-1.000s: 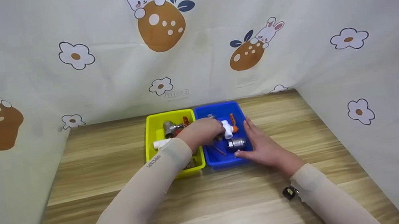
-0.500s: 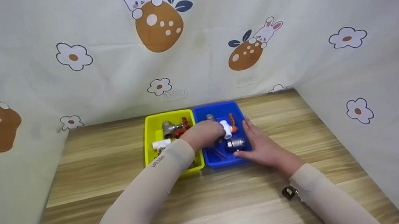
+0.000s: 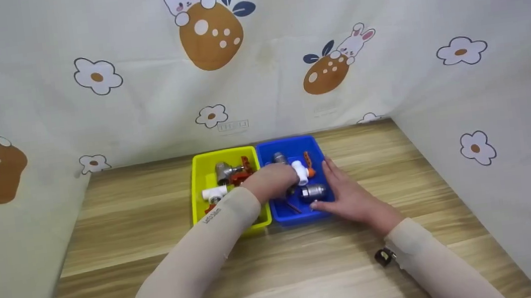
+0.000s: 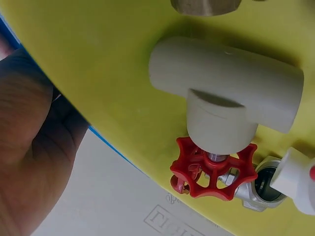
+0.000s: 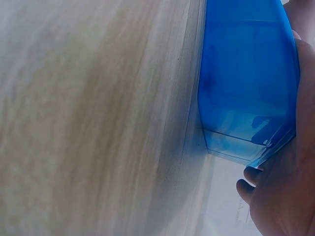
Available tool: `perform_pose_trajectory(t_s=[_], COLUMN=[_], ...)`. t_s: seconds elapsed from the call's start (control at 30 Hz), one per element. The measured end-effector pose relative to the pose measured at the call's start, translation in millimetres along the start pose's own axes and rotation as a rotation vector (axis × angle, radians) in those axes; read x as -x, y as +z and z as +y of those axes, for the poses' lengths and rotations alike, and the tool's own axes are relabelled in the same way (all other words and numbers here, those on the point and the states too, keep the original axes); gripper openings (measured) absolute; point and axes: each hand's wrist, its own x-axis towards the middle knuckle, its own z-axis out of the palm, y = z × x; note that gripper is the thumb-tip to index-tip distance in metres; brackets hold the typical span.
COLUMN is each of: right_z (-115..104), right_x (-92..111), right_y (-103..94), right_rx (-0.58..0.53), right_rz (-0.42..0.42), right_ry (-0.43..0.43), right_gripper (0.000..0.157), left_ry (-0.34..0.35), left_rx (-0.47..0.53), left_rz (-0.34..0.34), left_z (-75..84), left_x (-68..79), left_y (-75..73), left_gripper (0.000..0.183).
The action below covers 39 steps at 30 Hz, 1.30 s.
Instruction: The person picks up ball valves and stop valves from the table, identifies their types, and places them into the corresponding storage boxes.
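My left hand (image 3: pixel 274 181) reaches down into the blue bin (image 3: pixel 304 215), its fingertips mostly hidden. Dark metal shows just under its fingers, and a thin reddish-brown handle (image 3: pixel 294 207) sticks out below; I cannot tell whether the fingers grip that piece. Right beside the fingers lies a white plastic valve (image 3: pixel 301 172) with an orange end. My right hand (image 3: pixel 352 194) rests along the bin's right side, fingers extended against the wall and thumb over the front corner, close to a silver metal fitting (image 3: pixel 314 192). Another metal fitting (image 3: pixel 279 158) lies at the bin's back.
A yellow bin (image 3: pixel 194 188) stands against the blue one on the left. It holds a white tee-shaped valve (image 4: pixel 226 83) with a red handwheel (image 4: pixel 214 169), and a metal valve (image 3: pixel 224 173). Printed cloth walls (image 3: pixel 149 107) surround the wooden table (image 3: pixel 138 225).
My left hand has shifted very slightly down and right within the blue bin, and the forearm has moved a little right. The right hand stays on the bin.
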Motion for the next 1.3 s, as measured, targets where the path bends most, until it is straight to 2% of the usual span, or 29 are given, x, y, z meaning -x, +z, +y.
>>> perform_pose_trajectory(t_s=[0.5,0.83,1.03,1.3], right_z=[-1.7,-2.7,-2.0,-0.9], right_x=[0.3,0.1,-0.1,1.0], right_y=[0.0,-0.3,-0.8,-0.8], right_rx=[0.002,-0.002,-0.022,-0.005], right_rz=[-0.009,-0.013,-0.010,-0.016], right_ry=[0.028,0.022,0.000,0.021], right_gripper=[0.120,0.122,0.124,0.125], left_ry=[-0.031,-0.031,-0.014,-0.042], left_rx=[0.036,0.013,-0.028,0.023], left_rz=[-0.035,-0.028,-0.005,-0.046], left_z=[-1.8,-1.5,0.1,-0.9], left_x=[-1.9,-2.8,-0.4,2.2], left_y=[2.3,5.2,2.5,-6.4], left_gripper=[0.037,0.034,0.026,0.029])
